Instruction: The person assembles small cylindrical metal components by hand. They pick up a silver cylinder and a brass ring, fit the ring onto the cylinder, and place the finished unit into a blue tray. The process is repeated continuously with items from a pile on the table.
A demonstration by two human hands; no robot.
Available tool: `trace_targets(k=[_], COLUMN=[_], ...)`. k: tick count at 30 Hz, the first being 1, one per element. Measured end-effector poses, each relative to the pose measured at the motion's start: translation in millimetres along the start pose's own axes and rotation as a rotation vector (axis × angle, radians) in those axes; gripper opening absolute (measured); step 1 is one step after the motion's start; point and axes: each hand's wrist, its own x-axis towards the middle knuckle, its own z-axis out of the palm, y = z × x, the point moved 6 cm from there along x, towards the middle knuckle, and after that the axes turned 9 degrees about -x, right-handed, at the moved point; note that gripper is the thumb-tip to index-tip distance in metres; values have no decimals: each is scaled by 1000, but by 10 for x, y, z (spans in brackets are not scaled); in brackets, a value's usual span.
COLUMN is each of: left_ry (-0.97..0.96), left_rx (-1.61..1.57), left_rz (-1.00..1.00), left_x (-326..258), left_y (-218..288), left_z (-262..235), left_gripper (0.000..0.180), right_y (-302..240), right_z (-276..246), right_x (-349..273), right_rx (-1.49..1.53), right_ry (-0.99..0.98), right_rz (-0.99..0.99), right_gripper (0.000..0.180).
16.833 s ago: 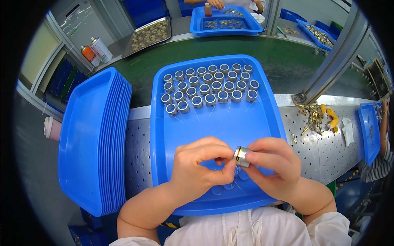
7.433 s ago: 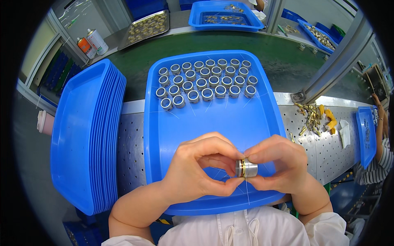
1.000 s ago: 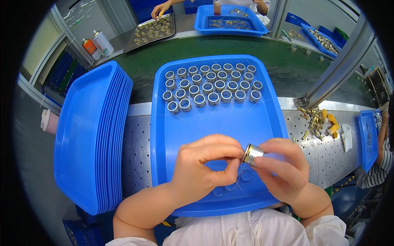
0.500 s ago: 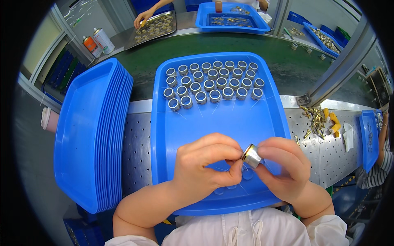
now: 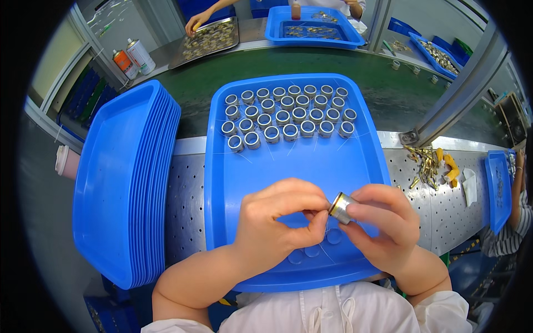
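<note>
Over the near half of a large blue tray, my right hand grips a small silver metal cylinder between thumb and fingers. The cylinder is tilted, with its gold-brown rim toward my left hand. My left thumb and forefinger are pinched together at that rim; what is between them is too small to make out. Below my hands, a few clear round discs lie on the tray, with thin strands near them. Several upright metal rings with fine wires stand in rows across the tray's far half.
A stack of blue trays stands at left. Behind runs a green belt; beyond it are a metal tray, another blue tray and a co-worker's hand. Brass pieces lie at right near a metal post.
The cylinder has turned slightly in my right fingers, and more of its side shows. My left fingertips stay pinched by its rim. The ringed rows look unchanged.
</note>
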Motion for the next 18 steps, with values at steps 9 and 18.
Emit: trace_targets(k=[9, 18], left_ry=[6, 3], left_rx=[100, 152], left_rz=[86, 142], left_x=[3, -20], left_y=[56, 90], left_z=[-2, -2], left_gripper=[19, 20], right_y=[-63, -78], right_z=[1, 21], right_x=[-16, 7], right_rx=[-130, -47], right_ry=[-31, 15], right_rz=[-174, -40], right_gripper=[43, 47])
